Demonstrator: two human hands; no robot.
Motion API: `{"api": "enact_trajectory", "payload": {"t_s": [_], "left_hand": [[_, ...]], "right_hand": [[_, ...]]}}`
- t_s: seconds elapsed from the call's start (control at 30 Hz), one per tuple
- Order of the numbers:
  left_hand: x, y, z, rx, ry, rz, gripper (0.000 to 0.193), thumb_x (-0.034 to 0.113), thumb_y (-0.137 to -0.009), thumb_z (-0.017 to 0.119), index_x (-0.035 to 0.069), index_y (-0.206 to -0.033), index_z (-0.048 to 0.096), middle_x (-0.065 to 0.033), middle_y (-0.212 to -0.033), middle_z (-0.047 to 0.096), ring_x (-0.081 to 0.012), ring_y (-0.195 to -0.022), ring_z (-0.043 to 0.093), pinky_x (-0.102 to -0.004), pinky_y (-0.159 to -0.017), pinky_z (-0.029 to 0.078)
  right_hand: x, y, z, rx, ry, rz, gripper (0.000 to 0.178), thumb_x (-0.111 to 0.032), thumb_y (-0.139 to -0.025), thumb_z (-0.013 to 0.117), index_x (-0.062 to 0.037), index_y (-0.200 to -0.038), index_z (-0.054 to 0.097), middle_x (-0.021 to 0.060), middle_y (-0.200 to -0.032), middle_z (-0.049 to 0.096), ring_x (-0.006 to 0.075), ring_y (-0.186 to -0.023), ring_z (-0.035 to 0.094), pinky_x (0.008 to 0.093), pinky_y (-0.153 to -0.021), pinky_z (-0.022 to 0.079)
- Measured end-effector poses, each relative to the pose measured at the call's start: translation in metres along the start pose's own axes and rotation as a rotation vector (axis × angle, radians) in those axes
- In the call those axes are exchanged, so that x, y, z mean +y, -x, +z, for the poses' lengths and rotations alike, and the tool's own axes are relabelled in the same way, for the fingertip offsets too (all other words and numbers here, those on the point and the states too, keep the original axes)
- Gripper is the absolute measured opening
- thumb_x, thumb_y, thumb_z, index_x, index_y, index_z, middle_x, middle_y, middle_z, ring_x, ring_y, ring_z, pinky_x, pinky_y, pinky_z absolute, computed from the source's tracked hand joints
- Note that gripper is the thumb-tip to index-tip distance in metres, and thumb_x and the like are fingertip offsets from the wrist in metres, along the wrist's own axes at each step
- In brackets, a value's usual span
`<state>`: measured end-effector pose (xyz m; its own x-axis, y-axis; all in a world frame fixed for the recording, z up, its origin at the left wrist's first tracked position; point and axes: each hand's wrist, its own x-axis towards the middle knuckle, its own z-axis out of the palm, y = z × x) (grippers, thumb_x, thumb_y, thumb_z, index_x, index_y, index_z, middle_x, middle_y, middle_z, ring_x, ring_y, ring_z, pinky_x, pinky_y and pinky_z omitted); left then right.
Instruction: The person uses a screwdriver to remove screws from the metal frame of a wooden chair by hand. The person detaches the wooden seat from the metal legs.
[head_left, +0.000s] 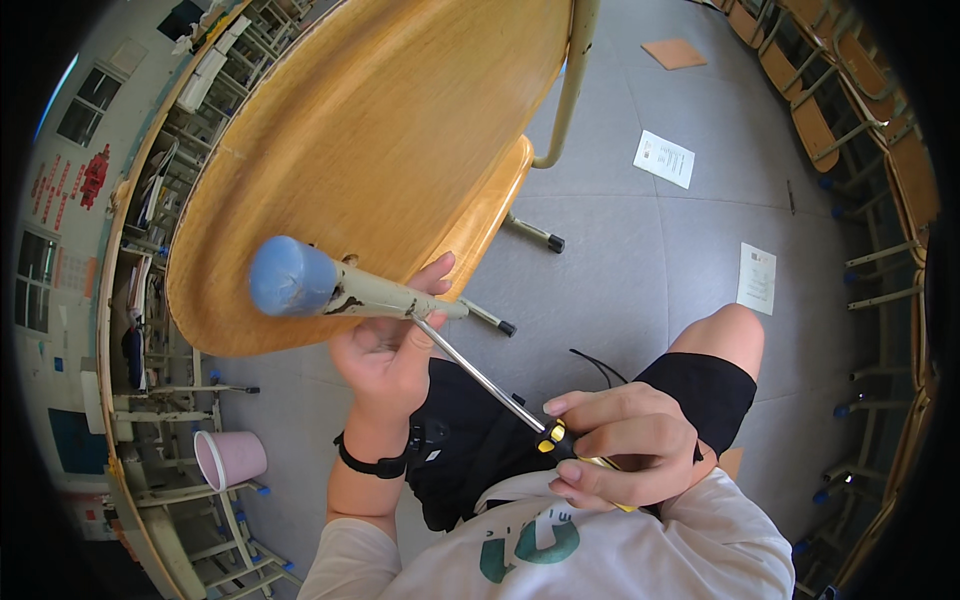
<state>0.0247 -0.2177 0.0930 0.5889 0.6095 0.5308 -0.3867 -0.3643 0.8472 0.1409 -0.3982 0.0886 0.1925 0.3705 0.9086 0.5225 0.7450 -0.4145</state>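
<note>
A wooden chair (390, 130) is tipped up close in front of me, its large curved panel filling the upper left. One of its chipped, pale metal legs (385, 295) points left and ends in a blue cap (290, 278). My left hand (388, 362) is closed round this leg from behind, fingertips showing above it and the thumb below. In my right hand (640, 445) is a screwdriver (485, 380) with a black and yellow handle, gripped between thumb and fingers. Its shaft slants up left, and the tip meets the leg's underside beside my left thumb.
Desks with books and papers line the left, a pink bin (230, 458) beside them. Stacked wooden chairs (815, 135) run along the right. On the grey floor lie a paper sheet (664, 160), another sheet (757, 278) and a brown board (674, 54).
</note>
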Motion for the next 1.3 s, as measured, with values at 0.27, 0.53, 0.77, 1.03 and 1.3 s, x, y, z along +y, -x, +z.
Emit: {"api": "enact_trajectory", "payload": {"t_s": [0.27,0.53,0.77,1.03,1.3], "left_hand": [[-0.005,-0.002,0.005,-0.076,-0.042,0.031,0.053,-0.008,-0.085,0.060,-0.001,-0.130,0.032,-0.0206,-0.099,0.063,-0.0418,-0.107,0.061,-0.0393,-0.081,0.054],[-0.011,-0.005,0.019,-0.160,-0.103,0.074,0.036,-0.008,-0.090,0.053,-0.002,-0.116,0.028,-0.0236,-0.092,0.061,-0.0220,-0.083,0.061,-0.0323,-0.076,0.049],[-0.026,-0.002,0.024,-0.145,-0.081,0.199,0.035,-0.010,-0.090,0.050,-0.002,-0.113,0.025,-0.0204,-0.089,0.058,-0.0217,-0.080,0.059,-0.0329,-0.073,0.050],[-0.034,0.002,0.028,-0.042,-0.020,0.053,0.033,-0.001,-0.084,0.057,-0.008,-0.116,0.055,-0.0259,-0.117,0.054,-0.0336,-0.102,0.059,-0.0371,-0.087,0.047],[-0.039,0.003,0.029,-0.091,-0.028,0.080,0.031,0.003,-0.087,0.056,-0.008,-0.116,0.057,-0.0242,-0.119,0.054,-0.0333,-0.104,0.057,-0.0370,-0.088,0.046]], "right_hand": [[-0.012,-0.006,-0.022,-0.026,0.177,0.191,0.028,-0.003,-0.069,0.082,-0.0017,-0.093,0.069,0.0124,-0.088,0.061,0.0234,-0.073,0.066,0.0377,-0.077,0.060],[-0.025,-0.007,-0.034,-0.126,0.475,0.161,0.039,-0.007,-0.065,0.085,0.0017,-0.099,0.066,0.0085,-0.072,0.060,0.0217,-0.061,0.062,0.0290,-0.055,0.053],[-0.035,-0.014,-0.040,-0.130,0.437,0.262,0.035,-0.003,-0.070,0.078,0.0074,-0.100,0.061,0.0139,-0.078,0.057,0.0197,-0.057,0.058,0.0279,-0.050,0.048],[-0.033,0.023,0.040,0.734,-0.205,0.575,0.014,-0.009,-0.094,0.048,0.0014,-0.102,0.052,0.0198,-0.084,0.063,0.0266,-0.057,0.063,0.0327,-0.047,0.052],[-0.033,0.027,-0.004,0.511,-0.234,0.746,0.028,-0.007,-0.085,0.065,0.0003,-0.112,0.060,0.0175,-0.092,0.061,0.0270,-0.066,0.064,0.0341,-0.055,0.054]]}}
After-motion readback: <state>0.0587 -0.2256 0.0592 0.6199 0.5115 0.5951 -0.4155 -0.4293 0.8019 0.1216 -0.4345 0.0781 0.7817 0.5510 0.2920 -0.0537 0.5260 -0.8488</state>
